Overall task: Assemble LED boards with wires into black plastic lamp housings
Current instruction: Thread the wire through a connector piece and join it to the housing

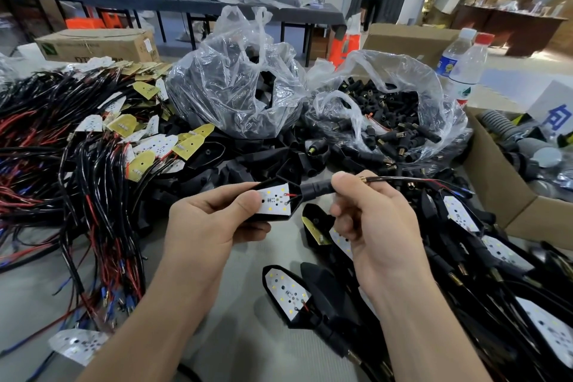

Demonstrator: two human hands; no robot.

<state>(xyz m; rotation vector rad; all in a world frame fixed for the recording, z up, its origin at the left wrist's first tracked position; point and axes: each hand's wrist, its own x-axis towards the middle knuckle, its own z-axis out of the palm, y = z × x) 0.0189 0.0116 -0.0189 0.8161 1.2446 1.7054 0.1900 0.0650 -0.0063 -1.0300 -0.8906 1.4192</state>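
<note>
1. The grey table (248,304) is carrying everything. A soft tangle of red and black wires (62,149) is sprawling across 9 o'clock.
2. Two clear, crinkled bags (235,87) are sitting at 12 o'clock, bulging with black plastic parts.
3. Finished lamps (465,257) are piling up from 3 to 5 o'clock, their white faces showing.
4. The left hand (210,217) is curling round the housing (314,188) at centre, with the thumb pressing on the board.
5. The right hand (372,214) is pinching the housing's round stem between thumb and forefinger.
6. The housing is looking light, rigid and matt, a pointed shell. Holding it by the shell's edges and the stem seems soundest.
7. The LED board (274,198) is lying flat inside the shell. It is thin, white and dotted with yellow chips, and is probably fragile at its two solder joints, so pressing the bare middle seems safer.
8. The thin wire (403,178) is trailing limply toward 3 o'clock from the brass-threaded stem end.
</note>
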